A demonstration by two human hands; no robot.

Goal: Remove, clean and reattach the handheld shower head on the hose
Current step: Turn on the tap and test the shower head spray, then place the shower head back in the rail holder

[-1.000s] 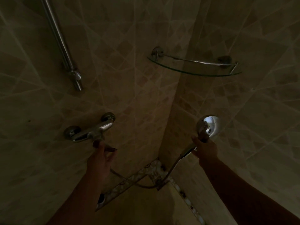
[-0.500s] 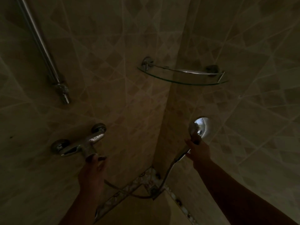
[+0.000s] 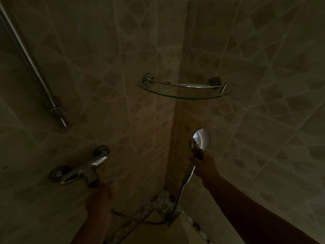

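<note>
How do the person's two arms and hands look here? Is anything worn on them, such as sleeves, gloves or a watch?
Both forearms appear bare: no sleeve, glove or watch shows on the left hand or the right hand. The shower is very dim, so small things like rings or nail colour cannot be told.

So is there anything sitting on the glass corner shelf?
No, the glass corner shelf shows only bare glass and its metal rail.

One head-worn wide-angle view — close, at arm's reach — faces a dim tiled shower corner [image 3: 177, 120].
</note>
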